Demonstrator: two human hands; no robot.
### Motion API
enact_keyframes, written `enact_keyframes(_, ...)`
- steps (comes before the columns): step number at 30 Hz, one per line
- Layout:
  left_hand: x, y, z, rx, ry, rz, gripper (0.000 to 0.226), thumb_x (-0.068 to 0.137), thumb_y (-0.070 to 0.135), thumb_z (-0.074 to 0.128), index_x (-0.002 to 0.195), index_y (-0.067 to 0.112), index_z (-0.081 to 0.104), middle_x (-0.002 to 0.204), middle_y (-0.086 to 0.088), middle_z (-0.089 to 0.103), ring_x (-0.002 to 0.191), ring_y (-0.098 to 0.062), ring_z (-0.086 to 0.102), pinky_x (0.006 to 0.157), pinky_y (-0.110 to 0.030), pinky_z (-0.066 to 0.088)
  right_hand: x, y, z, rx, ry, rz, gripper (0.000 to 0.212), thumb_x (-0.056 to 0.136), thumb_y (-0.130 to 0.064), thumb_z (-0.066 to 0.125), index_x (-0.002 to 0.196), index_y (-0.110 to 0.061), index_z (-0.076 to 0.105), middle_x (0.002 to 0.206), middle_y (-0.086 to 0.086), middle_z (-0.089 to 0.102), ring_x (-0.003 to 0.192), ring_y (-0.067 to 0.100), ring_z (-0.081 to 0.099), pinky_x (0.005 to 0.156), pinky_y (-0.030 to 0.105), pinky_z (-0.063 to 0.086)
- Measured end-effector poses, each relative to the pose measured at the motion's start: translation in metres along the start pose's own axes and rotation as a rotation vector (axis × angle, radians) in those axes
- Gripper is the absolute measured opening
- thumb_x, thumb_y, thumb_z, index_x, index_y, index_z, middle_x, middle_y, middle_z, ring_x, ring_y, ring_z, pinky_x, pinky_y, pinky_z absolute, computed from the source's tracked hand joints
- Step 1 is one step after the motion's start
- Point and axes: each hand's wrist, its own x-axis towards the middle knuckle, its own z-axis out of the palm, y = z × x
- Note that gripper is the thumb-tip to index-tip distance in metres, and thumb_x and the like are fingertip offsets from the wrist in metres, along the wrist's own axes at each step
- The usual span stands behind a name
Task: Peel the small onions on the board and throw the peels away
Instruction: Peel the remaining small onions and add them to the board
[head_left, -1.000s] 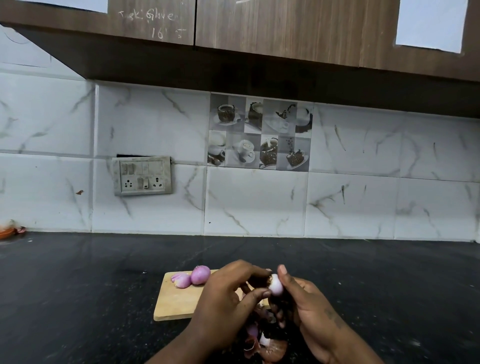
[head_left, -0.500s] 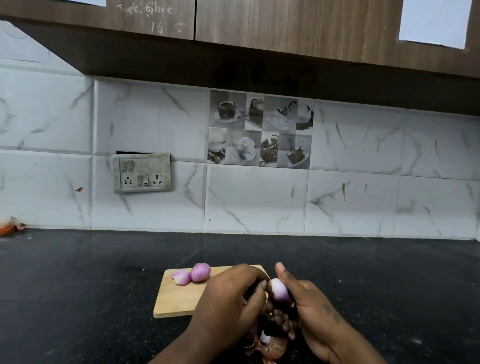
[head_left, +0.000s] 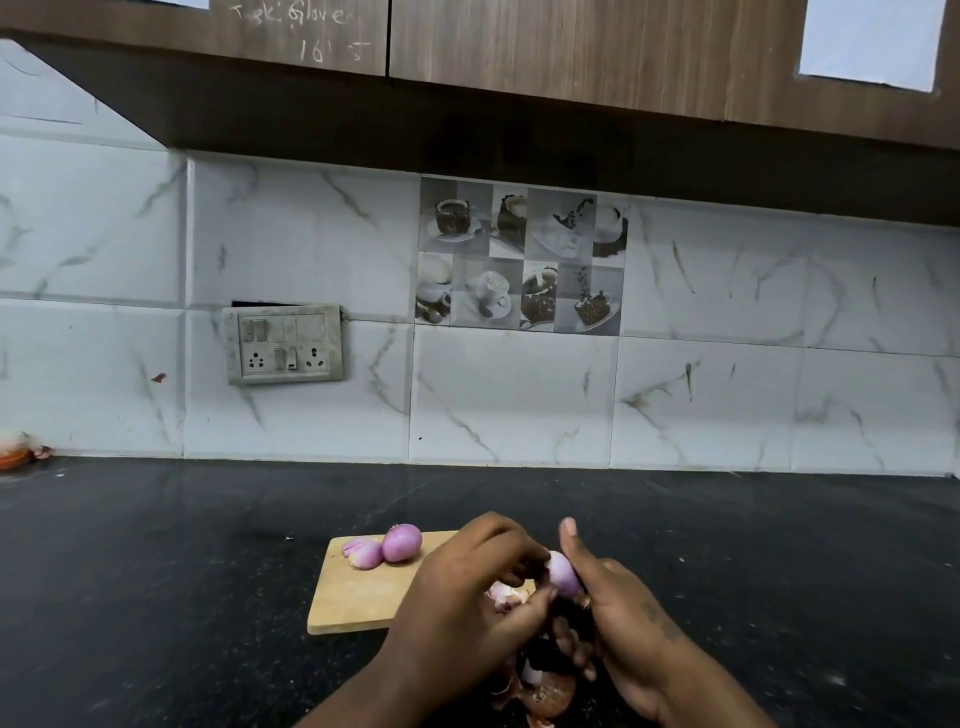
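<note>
- A wooden board (head_left: 358, 592) lies near the front edge of the dark bench (head_left: 156, 571).
- Two pink onions (head_left: 401, 542) sit touching each other at the board's far left corner.
- The left hand (head_left: 467, 597), fingers curled, pinches at a small onion (head_left: 563, 571) over the board's right edge.
- The right hand (head_left: 623, 623) grips the small onion between thumb and fingers.
- Loose peels (head_left: 545, 691) lie on the bench beneath both hands.
</note>
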Motion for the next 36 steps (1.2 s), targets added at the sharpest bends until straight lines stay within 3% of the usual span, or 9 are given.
enact_keyframes(2,0.0001,-0.0042,-0.0003,-0.034,0.039,-0.117,0.009,0.083,0.017,0.077,0.084,0.021,0.068,0.088,0.01,0.061,0.08,-0.015,0.066,0.068,-0.034,0.056,0.0023,0.0018,0.0004,0.022,-0.007,-0.032,0.068,0.098,-0.065,0.038,0.078,-0.011,0.075,0.058,0.012,0.056,0.045,0.017,0.048,0.04,0.023,0.034)
enact_keyframes(5,0.0016,-0.0088,-0.0019,-0.058,0.069,-0.295,0.008,0.081,0.023,0.074,0.079,0.027,0.067,0.086,0.009,0.064,0.083,-0.015,0.067,0.071,-0.038,0.057,0.0054,0.0064,-0.0015,0.076,-0.003,-0.113,0.053,0.094,-0.048,0.053,0.103,0.001,0.071,0.064,0.013,0.058,0.048,0.015,0.05,0.037,0.021,0.037)
enact_keyframes(10,0.0026,-0.009,-0.0036,-0.108,0.074,-0.389,0.013,0.085,0.02,0.076,0.079,0.031,0.072,0.084,0.008,0.07,0.083,-0.012,0.068,0.07,-0.027,0.055,0.0022,0.0068,-0.0026,0.019,-0.034,-0.156,0.027,0.095,-0.026,0.064,0.098,-0.001,0.074,0.072,0.02,0.058,0.055,0.018,0.054,0.045,0.024,0.043)
enact_keyframes(16,0.0024,-0.0033,-0.0087,-0.189,-0.029,-0.354,0.019,0.089,0.022,0.078,0.099,0.036,0.072,0.106,0.014,0.067,0.098,-0.012,0.065,0.076,-0.021,0.055,0.0021,0.0054,-0.003,0.049,0.007,-0.151,0.032,0.096,-0.032,0.063,0.095,-0.003,0.077,0.071,0.02,0.063,0.058,0.021,0.057,0.048,0.025,0.046)
enact_keyframes(22,0.0029,-0.0044,-0.0085,-0.248,-0.056,-0.368,0.016,0.089,0.015,0.077,0.093,0.03,0.07,0.101,0.007,0.064,0.095,-0.017,0.062,0.072,-0.031,0.058,0.0008,0.0046,-0.0023,0.04,-0.002,-0.152,0.036,0.096,-0.036,0.063,0.091,-0.003,0.077,0.073,0.021,0.062,0.061,0.023,0.056,0.05,0.027,0.046)
enact_keyframes(25,0.003,-0.0049,-0.0075,-0.262,-0.054,-0.362,0.016,0.09,0.014,0.077,0.088,0.028,0.068,0.097,0.007,0.063,0.093,-0.019,0.061,0.069,-0.028,0.055,0.0006,0.0032,-0.0021,0.065,-0.008,-0.144,0.039,0.094,-0.038,0.062,0.086,-0.003,0.076,0.071,0.022,0.063,0.059,0.024,0.057,0.049,0.027,0.047)
enact_keyframes(29,0.0025,-0.0044,-0.0076,-0.278,-0.058,-0.373,0.02,0.089,0.015,0.077,0.085,0.03,0.065,0.091,0.01,0.061,0.083,-0.011,0.06,0.067,-0.021,0.048,-0.0008,0.0017,-0.0015,0.077,-0.022,-0.146,0.038,0.095,-0.039,0.061,0.081,-0.008,0.078,0.07,0.022,0.065,0.057,0.023,0.058,0.049,0.026,0.047)
enact_keyframes(32,0.003,-0.0014,-0.0086,-0.359,-0.058,-0.435,0.023,0.09,0.016,0.077,0.094,0.033,0.062,0.09,0.009,0.064,0.069,0.0,0.059,0.065,-0.016,0.046,-0.0011,0.0012,-0.0011,0.09,-0.022,-0.142,0.039,0.096,-0.037,0.06,0.081,-0.007,0.078,0.069,0.022,0.064,0.056,0.023,0.057,0.048,0.026,0.047)
enact_keyframes(36,0.0034,-0.0011,-0.0087,-0.349,-0.086,-0.409,0.018,0.092,0.017,0.074,0.103,0.029,0.066,0.098,0.007,0.063,0.089,-0.01,0.064,0.07,-0.02,0.051,-0.0018,0.0007,-0.0009,0.083,-0.018,-0.143,0.038,0.097,-0.036,0.06,0.082,-0.006,0.078,0.069,0.022,0.064,0.056,0.023,0.057,0.049,0.026,0.046)
